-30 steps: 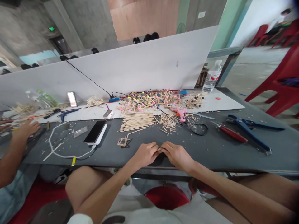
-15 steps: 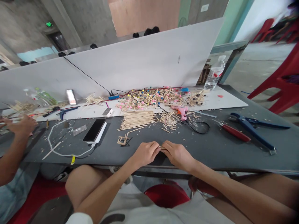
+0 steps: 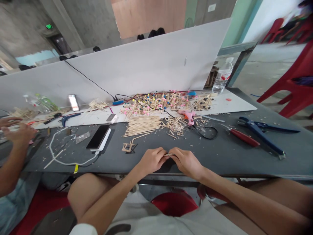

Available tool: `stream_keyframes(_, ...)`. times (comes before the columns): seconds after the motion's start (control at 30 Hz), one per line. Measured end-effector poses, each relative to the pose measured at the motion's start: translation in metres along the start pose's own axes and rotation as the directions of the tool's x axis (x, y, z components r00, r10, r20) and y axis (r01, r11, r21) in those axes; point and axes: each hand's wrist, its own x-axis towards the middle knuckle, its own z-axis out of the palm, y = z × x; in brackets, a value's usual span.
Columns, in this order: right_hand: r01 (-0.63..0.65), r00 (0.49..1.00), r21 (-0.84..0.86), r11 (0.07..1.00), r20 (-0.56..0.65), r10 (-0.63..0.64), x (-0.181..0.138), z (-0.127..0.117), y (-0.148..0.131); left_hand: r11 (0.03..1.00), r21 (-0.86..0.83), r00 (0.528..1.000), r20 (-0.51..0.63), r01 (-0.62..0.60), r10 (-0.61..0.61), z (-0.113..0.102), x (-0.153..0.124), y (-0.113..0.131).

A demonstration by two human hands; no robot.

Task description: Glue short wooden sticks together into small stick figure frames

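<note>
between the left hand (image 3: 152, 161) and the right hand (image 3: 188, 162) is a short pale stick (image 3: 169, 154), right at the fingers, its long axis running roughly side to side from one hand to the other. neither hand is nearer: each touches it. the fingers of both are pinched closed on the wood, leaving only a little showing; whether it is one piece or more, i cannot tell. the hands are over the near edge of the tabletop (image 3: 207, 163). farther out, left of the hands and apart, is a small stick frame (image 3: 126, 147); beyond that lies a row of long sticks (image 3: 143, 126).
</note>
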Motion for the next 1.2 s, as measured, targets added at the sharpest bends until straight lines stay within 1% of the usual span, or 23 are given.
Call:
stream_keyframes(0.17, 0.052, 0.998, -0.023, 0.998, 0.021, -0.051, 0.0023, 0.0000, -0.0024, 0.999, 0.017, 0.998, -0.054, -0.031, 0.032, 0.0020, -0.0014, -0.0004)
stream_keyframes(0.3, 0.018, 1.000, -0.019, 1.000, -0.011, -0.019, 0.0037, -0.0017, -0.0046, 1.000, 0.023, 0.997, -0.079, -0.009, 0.011, 0.0026, -0.0018, -0.0004)
stream_keyframes(0.43, 0.006, 1.000, -0.005, 1.000, 0.001, -0.006, 0.0033, -0.0010, -0.0012, 1.000, 0.015, 0.998, -0.059, -0.011, 0.012, 0.0009, -0.0004, 0.0007)
stream_keyframes(0.63, -0.039, 0.999, 0.034, 0.999, -0.026, 0.040, 0.0022, -0.0028, -0.0015, 0.999, 0.044, 1.000, -0.013, -0.014, 0.014, 0.0012, 0.0004, -0.0006)
stream_keyframes(0.8, -0.050, 0.999, 0.084, 0.995, 0.000, 0.050, 0.0032, -0.0047, -0.0029, 0.999, 0.033, 1.000, -0.004, -0.019, 0.020, 0.0030, -0.0009, -0.0013)
stream_keyframes(0.9, -0.074, 0.997, 0.139, 0.988, 0.035, 0.069, 0.0037, -0.0055, -0.0016, 1.000, -0.008, 1.000, -0.001, -0.015, 0.015, 0.0026, -0.0009, -0.0016)
stream_keyframes(0.97, -0.129, 0.991, 0.173, 0.977, 0.051, 0.121, 0.0041, -0.0062, -0.0006, 0.998, -0.058, 1.000, 0.005, 0.002, -0.002, 0.0014, -0.0005, -0.0024)
stream_keyframes(1.07, -0.219, 0.976, 0.237, 0.946, 0.064, 0.210, 0.0055, -0.0067, 0.0008, 0.985, -0.157, 0.997, 0.022, 0.071, -0.069, -0.0016, 0.0004, -0.0041)
stream_keyframes(1.2, -0.256, 0.965, 0.324, 0.911, 0.040, 0.258, 0.0077, -0.0054, 0.0025, 0.955, -0.255, 0.988, 0.046, 0.152, -0.145, -0.0050, 0.0025, -0.0042)
